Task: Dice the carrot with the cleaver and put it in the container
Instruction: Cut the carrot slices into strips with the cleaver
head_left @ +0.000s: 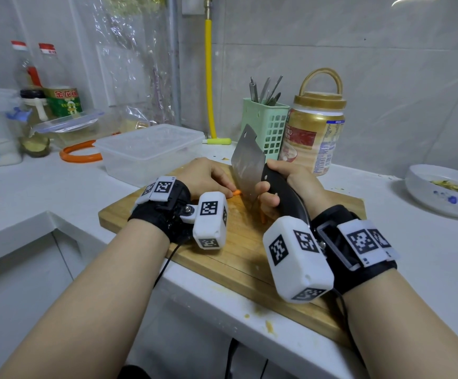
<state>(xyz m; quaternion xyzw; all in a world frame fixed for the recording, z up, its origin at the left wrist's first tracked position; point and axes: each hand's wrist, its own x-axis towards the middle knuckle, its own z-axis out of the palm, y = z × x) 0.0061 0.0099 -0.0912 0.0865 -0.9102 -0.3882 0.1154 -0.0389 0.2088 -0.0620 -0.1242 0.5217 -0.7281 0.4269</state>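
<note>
**Cleaver raised over a carrot on the wooden board**

Nearest to the camera are the two forearms, each with a black wrist strap that carries white blocks printed with black square codes. They reach over a wooden cutting board (230,250) that lies at the edge of the white counter (427,255).

The right hand (290,184) grips the black handle of the cleaver (248,165), with the fingers curled around it. The blade stands tilted, its lower edge just beside the carrot (236,192). Only a small orange end of the carrot shows on the board; the left hand (206,173) covers the rest, its fingers curled down onto it.

Behind the board stands a clear plastic container (151,149), close to the left hand. An orange ring (80,155) lies to its left. To the right of the container are a green utensil basket (269,127) with metal tools and a gold-lidded jar (315,132) whose label is too blurred to read, except for a letter "D". At the far right is a white bowl (446,190) with food scraps.

Far left, an oil bottle (61,86) has a green label with the characters "金龙鱼". A yellow pipe (209,77) runs up the tiled wall.
</note>
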